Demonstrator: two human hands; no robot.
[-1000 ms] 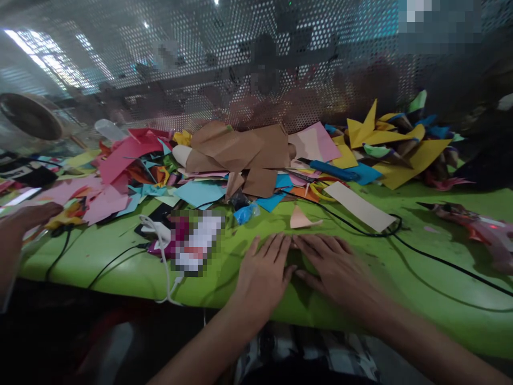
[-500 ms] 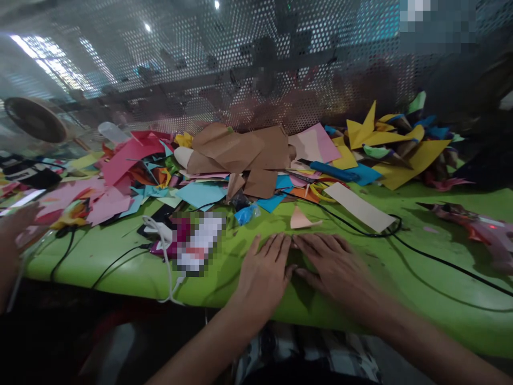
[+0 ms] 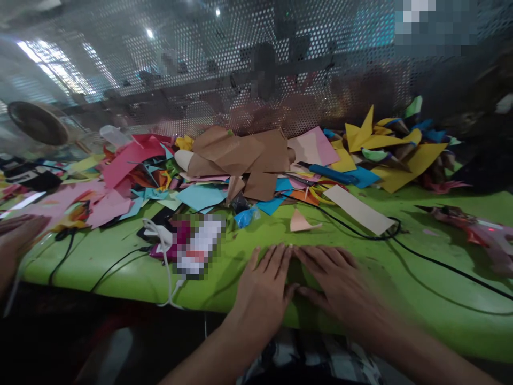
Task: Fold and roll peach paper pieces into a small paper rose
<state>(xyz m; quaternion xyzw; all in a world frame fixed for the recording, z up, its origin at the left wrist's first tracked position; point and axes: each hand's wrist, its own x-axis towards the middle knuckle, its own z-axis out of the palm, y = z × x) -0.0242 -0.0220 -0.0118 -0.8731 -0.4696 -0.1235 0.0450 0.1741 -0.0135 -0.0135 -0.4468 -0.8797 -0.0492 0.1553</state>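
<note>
My left hand [image 3: 264,286] lies palm down near the front edge of the green table [image 3: 436,289], fingers stretched out and holding nothing that I can see. Beside it, my right hand [image 3: 334,280] is also flat with extended fingers. The index fingertips almost meet, and the thumbs come together below them. Whether anything lies under the palms is hidden. Just beyond the fingertips is a small peach paper scrap [image 3: 302,221]. A cream paper strip [image 3: 359,210] rests past my right hand, across a black cable [image 3: 344,224]. Left of my left hand lies a blurred-out phone [image 3: 200,246] with a white cable.
Brown paper sheets [image 3: 248,152], pink paper [image 3: 110,206] and folded yellow paper [image 3: 366,133] are heaped at the back. A blue cutter knife [image 3: 332,174] lies there. A pink glue gun [image 3: 481,230] is at right. Another person's hand [image 3: 20,235] is at far left.
Both my hands have slid slightly toward the table's front edge, still flat and side by side. The other person's hand at left has shifted a little. The papers and tools stay put.
</note>
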